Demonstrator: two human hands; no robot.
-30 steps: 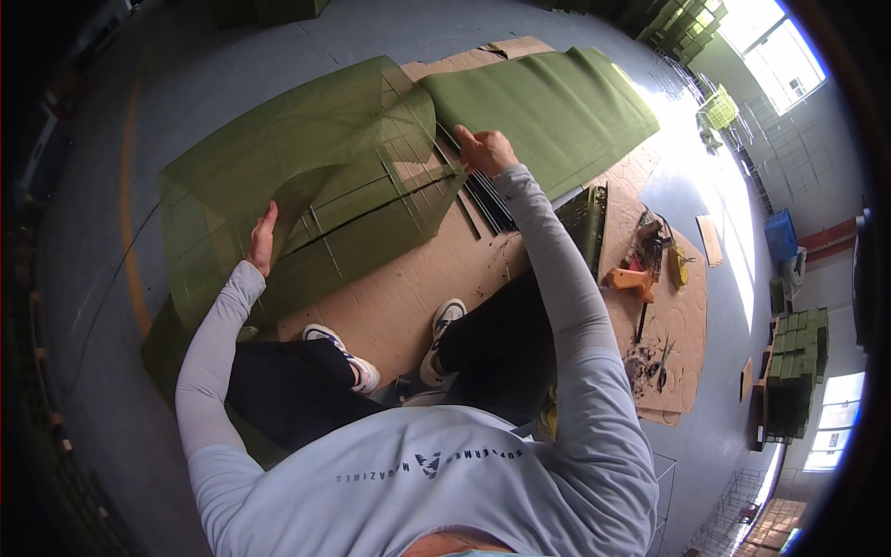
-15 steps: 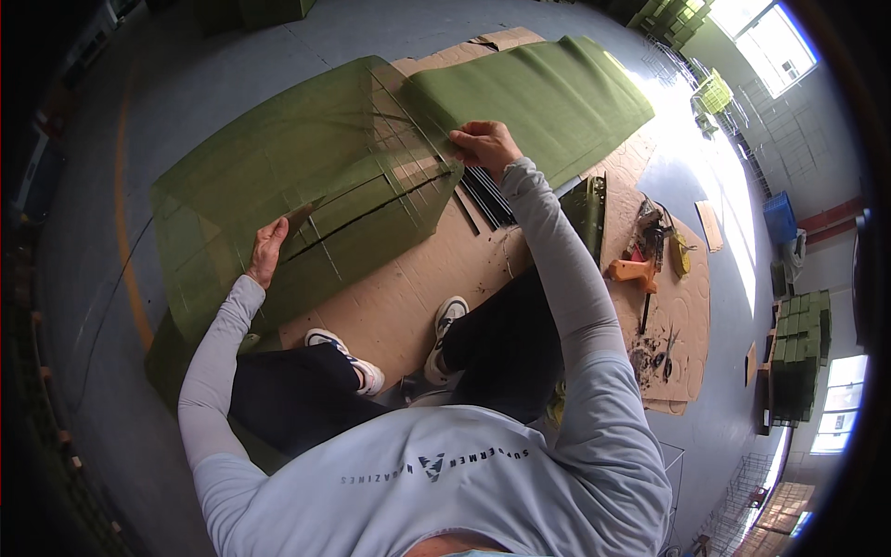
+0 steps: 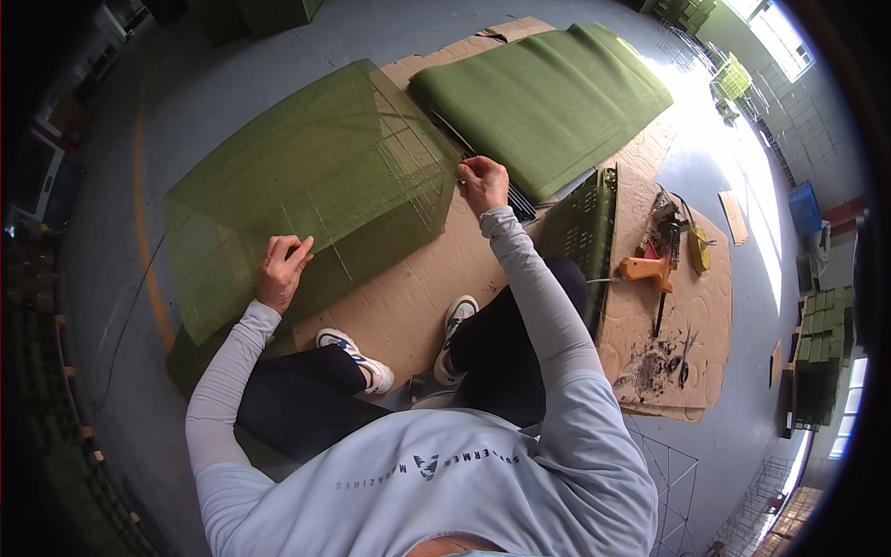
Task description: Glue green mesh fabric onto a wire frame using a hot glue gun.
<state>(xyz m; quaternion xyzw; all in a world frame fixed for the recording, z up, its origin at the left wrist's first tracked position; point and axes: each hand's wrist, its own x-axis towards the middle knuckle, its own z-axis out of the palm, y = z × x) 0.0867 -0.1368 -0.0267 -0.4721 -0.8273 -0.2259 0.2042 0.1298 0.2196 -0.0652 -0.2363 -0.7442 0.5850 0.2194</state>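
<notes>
In front of me on the left stands a box-shaped wire frame (image 3: 339,255) covered in see-through green mesh (image 3: 278,158). My left hand (image 3: 286,271) is at its near side, thumb and forefinger pinched together; what they hold, if anything, is too small to make out. By the frame's right corner my right hand (image 3: 484,186) is closed, fingertips together. A thin black strip (image 3: 453,130) runs from those fingertips up and left, beside a stack of green sheets (image 3: 543,107). More black strips (image 3: 522,206) lie just right of my right hand.
Flat cardboard (image 3: 380,288) lies under my feet. At the right, another cardboard piece (image 3: 687,343) bears an orange-handled tool (image 3: 647,269), scissors (image 3: 685,367) and dark scraps. A perforated green crate (image 3: 583,218) stands by my right knee. Stacked green boxes (image 3: 824,348) stand farther right.
The long black strip lying across the mesh between my hands is gone from there. My left hand has moved slightly right, my right hand a little down. The view has shifted slightly.
</notes>
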